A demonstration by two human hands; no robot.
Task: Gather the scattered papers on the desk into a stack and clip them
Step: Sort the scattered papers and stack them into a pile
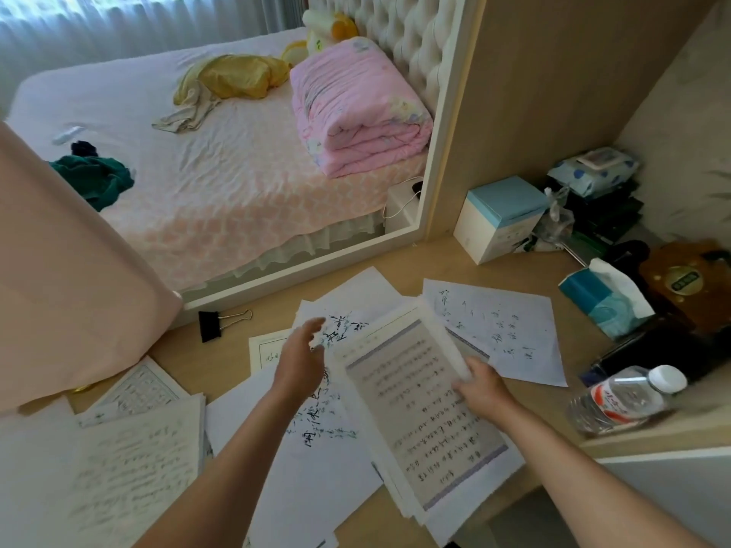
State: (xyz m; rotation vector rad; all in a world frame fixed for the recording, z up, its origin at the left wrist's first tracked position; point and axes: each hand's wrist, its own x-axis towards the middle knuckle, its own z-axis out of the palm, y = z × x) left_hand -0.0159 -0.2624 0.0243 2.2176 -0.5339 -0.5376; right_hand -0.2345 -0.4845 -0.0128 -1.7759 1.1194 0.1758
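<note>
Several sheets of paper lie scattered over the wooden desk [561, 393]. My right hand [480, 387] grips the right edge of a small stack of printed pages [419, 409], holding it tilted above the other sheets. My left hand [302, 355] hovers with relaxed, spread fingers over a sheet with dark brush writing [328, 425]. More handwritten sheets [130, 464] lie at the left, and one [502, 334] lies flat behind the right hand. A black binder clip [211, 325] rests on the desk at the back left, apart from both hands.
A mirror [245, 152] stands behind the desk, reflecting a bed. A pink pillow [67, 294] leans at the left. At the right sit a white-and-blue box [500, 219], a teal tissue pack [605, 306], a lying water bottle [625, 397] and dark clutter.
</note>
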